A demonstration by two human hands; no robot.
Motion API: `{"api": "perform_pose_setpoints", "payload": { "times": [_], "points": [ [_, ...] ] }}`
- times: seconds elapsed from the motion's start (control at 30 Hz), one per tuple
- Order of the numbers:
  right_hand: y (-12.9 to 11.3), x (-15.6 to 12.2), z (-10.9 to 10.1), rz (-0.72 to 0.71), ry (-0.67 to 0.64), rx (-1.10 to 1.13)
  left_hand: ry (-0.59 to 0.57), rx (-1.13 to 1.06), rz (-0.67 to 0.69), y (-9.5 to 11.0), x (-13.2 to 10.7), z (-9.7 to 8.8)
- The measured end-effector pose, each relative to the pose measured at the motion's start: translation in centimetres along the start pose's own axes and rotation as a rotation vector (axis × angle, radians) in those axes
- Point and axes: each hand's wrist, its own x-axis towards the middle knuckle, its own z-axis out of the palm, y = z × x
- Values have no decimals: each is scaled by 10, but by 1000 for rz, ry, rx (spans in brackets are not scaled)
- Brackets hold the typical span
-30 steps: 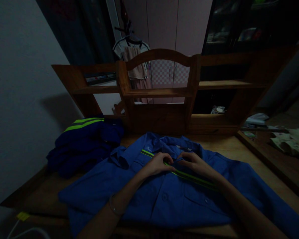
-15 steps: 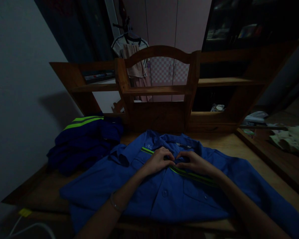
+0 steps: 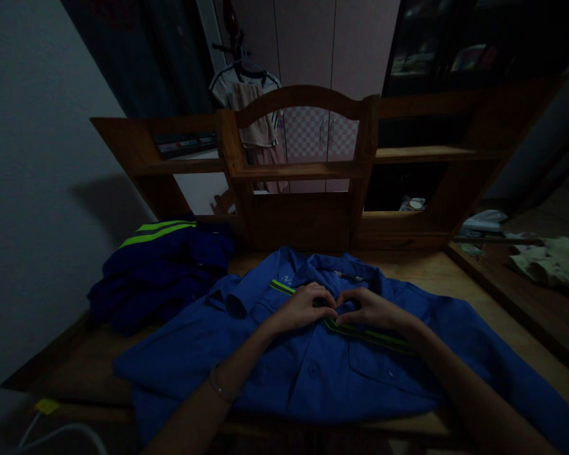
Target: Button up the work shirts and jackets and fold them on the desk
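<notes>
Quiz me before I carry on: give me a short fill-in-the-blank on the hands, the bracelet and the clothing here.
1. The left hand and right hand are over the ____ side of the blue shirt, not its back.
2. The bracelet is worn on the ____ arm.
3. In the picture, the blue shirt lies to the ____ of the dark blue pile.

Missing words: front; left; right.

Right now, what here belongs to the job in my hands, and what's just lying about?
In the job:
Blue collared cloth shirt with yellow-green stripe
Left hand and right hand, fingertips at its front
Pale wooden tabletop beneath it

Apparently just lying or hanging about:
Heap of dark-blue cloth with bright yellow-green bands, untouched
Pale crumpled cloth, far right
White dark-trimmed cloth top, behind
</notes>
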Motion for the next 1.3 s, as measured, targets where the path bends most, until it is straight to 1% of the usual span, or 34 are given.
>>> {"api": "perform_pose_setpoints", "payload": {
  "times": [0.13, 0.27, 0.37, 0.47, 0.53, 0.6, 0.67, 0.8, 0.9, 1.0, 1.1, 1.17, 1.23, 1.3],
  "points": [
    [0, -1, 1, -18, 30, 28, -40, -36, -59, 0, 0, -5],
    [0, 0, 2, -34, 96, 56, -89, -140, -148, 1, 0, -9],
    [1, 0, 2, -26, 156, 33, -49, -170, -192, 2, 0, -10],
    [3, 1, 2, -49, 218, 8, -13, -106, -179, 2, -2, -10],
    [5, 1, 1, -63, 209, 4, 3, -31, -163, 2, -3, -9],
    [7, 1, 1, -61, 164, 9, 13, 21, -158, 2, -4, -9],
    [9, 1, 1, -41, 132, 5, 8, 39, -156, 2, -5, -8],
    [10, 0, 2, -13, 124, -30, -35, 35, -147, 3, -4, -7],
    [8, -1, 2, -19, 94, -50, -95, -19, -187, 1, -3, -8],
    [5, -3, 1, -17, 69, -48, -138, -127, -233, -3, -3, -7],
    [2, -2, 0, -13, 86, -9, -114, -240, -300, -5, -2, -6],
    [0, -1, 0, -25, 136, 17, -93, -297, -330, -3, -1, -7],
    [-3, 0, -1, -45, 174, 33, -96, -326, -325, 1, -1, -9],
    [-5, 0, -2, -58, 177, 47, -109, -316, -305, 5, 0, -10]
  ]
}}
